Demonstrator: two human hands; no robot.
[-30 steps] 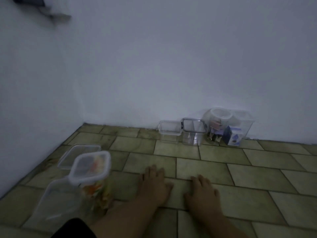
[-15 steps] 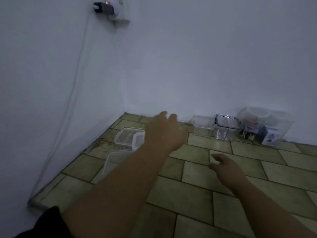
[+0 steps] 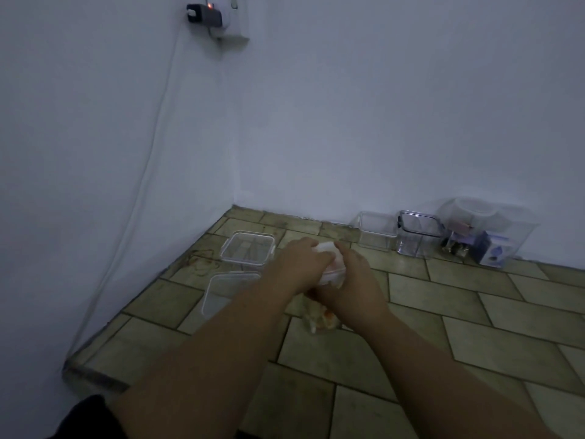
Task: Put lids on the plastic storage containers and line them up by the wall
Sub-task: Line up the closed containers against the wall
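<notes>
Both my hands close around a tall clear container with orange contents [image 3: 321,320] standing on the floor tiles. My left hand [image 3: 296,266] lies over its white lid [image 3: 329,250] from the left. My right hand [image 3: 354,282] grips the lid and upper wall from the right. Just left of it sit two clear containers: a lidded square one [image 3: 248,248] farther back and an open one [image 3: 226,291] nearer, partly hidden by my left forearm. Along the back wall stand a small clear box [image 3: 375,231], a dark-rimmed box [image 3: 418,234] and a large clear bin [image 3: 489,231] holding small items.
Two white walls meet in a corner [image 3: 235,198] at the left. A charger sits in a wall socket [image 3: 207,15] high up, and its cable [image 3: 139,182] runs down the left wall to the floor. Tiled floor [image 3: 443,312] spreads to the right.
My hands have come together onto the lidded container with orange contents; half a second ago the left was reaching over it and the right hovered apart. The view has shifted left.
</notes>
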